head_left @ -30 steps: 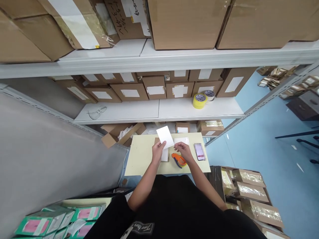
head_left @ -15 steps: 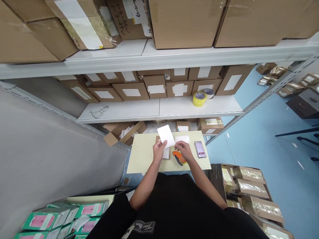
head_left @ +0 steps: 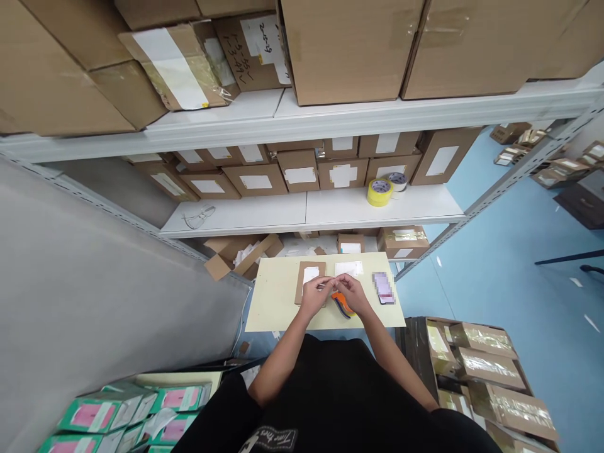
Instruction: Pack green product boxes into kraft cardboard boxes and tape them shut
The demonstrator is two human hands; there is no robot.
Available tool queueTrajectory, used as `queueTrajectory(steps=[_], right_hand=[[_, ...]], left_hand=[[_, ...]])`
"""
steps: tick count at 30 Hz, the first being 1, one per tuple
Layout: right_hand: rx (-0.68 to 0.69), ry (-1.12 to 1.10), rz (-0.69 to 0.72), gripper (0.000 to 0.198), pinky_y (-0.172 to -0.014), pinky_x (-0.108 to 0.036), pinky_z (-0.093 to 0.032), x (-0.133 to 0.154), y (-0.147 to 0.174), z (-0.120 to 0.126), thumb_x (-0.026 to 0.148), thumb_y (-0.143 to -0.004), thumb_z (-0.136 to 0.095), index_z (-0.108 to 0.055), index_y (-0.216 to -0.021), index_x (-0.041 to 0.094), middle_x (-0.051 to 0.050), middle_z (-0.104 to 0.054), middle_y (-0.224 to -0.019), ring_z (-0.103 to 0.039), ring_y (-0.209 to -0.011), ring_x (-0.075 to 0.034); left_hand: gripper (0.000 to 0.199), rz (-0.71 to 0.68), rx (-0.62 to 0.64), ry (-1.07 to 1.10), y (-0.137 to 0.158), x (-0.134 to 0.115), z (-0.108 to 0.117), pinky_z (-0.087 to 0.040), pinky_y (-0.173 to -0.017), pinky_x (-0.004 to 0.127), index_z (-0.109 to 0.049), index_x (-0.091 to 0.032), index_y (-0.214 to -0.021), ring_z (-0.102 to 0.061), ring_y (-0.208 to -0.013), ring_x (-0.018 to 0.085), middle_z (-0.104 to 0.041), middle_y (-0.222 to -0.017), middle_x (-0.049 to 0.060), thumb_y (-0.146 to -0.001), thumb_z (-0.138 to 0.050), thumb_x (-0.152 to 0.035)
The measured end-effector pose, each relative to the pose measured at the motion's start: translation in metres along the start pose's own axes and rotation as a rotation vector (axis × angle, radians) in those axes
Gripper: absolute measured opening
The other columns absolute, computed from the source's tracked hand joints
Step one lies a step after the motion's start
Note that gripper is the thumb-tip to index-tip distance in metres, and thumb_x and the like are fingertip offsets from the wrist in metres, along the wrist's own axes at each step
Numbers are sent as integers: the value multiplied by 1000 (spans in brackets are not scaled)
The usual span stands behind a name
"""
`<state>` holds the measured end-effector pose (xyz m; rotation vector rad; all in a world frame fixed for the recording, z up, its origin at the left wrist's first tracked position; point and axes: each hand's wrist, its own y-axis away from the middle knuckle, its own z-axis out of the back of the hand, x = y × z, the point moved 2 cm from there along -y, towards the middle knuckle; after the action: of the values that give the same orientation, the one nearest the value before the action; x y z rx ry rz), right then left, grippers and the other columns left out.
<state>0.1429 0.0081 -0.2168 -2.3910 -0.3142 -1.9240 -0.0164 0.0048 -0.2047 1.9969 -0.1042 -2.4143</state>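
Observation:
My left hand and my right hand meet fingertip to fingertip above the pale yellow table. Both sets of fingers are pinched closed; whatever lies between them is too small or hidden to make out. Below my left hand lies a flat brown cardboard box with a white label on its top, partly covered by the hand. An orange and blue tape dispenser rests under my right hand. Just beyond the fingers is a white sheet of paper.
A phone lies at the right of the table. Yellow tape rolls sit on the shelf among labelled boxes. An open carton stands behind left. Taped boxes fill a container at right; green-pink boxes at left.
The white sheet raised in my left hand no longer shows there. My hands have come together, and more of the cardboard box is uncovered. The view has shifted slightly.

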Motion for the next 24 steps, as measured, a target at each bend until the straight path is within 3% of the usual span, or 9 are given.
queueTrajectory(steps=[6, 11, 13, 16, 19, 24], right_hand=[[-15, -13, -45, 32, -69, -32, -51, -10, -1, -2, 54, -81, -79, -69, -82, 24, -2, -71, -73, -63, -70, -20], [-14, -30, -78, 30, -69, -32, -50, -21, -5, -10, 51, -81, -78, -68, -84, 23, -1, -70, -70, -63, -68, -20], [7, -27, -80, 26, -69, -32, -49, -25, -9, -16, 48, -82, -77, -68, -84, 23, -1, -70, -72, -63, -69, -20], [29, -3, -81, 21, -68, -31, -48, -29, -17, -31, 43, -80, -77, -69, -80, 23, -2, -70, -75, -63, -70, -19], [-21, -2, -102, 21, -68, -31, -49, -36, -29, -53, 41, -77, -78, -69, -76, 23, -2, -72, -80, -64, -69, -18], [-19, -30, -137, 29, -66, -32, -50, -51, -49, -102, 49, -72, -85, -73, -81, 24, -1, -70, -71, -63, -65, -19]], left_hand=[[49, 135, -220, 173, 4, 18, 4, -56, -81, 35, -82, -14, -95, -71, -87, 25, -80, -92, 10, -84, -71, -61], [60, 94, -67, 230, 9, 20, 9, -57, -89, 38, -83, -14, -103, -72, -98, 28, -80, -102, 12, -88, -63, -69], [58, 90, -85, 230, 11, 22, 14, -58, -90, 38, -83, -16, -109, -73, -102, 29, -80, -109, 12, -84, -70, -68], [50, 103, -159, 213, 15, 27, 28, -58, -84, 37, -85, -18, -103, -73, -96, 28, -80, -109, 11, -81, -77, -62], [44, 81, -178, 204, 17, 34, 50, -58, -82, 36, -86, -19, -94, -73, -93, 27, -81, -103, 10, -86, -73, -60], [41, 68, -166, 213, 14, 47, 94, -57, -83, 34, -86, -22, -101, -72, -97, 26, -81, -106, 8, -86, -74, -58]])
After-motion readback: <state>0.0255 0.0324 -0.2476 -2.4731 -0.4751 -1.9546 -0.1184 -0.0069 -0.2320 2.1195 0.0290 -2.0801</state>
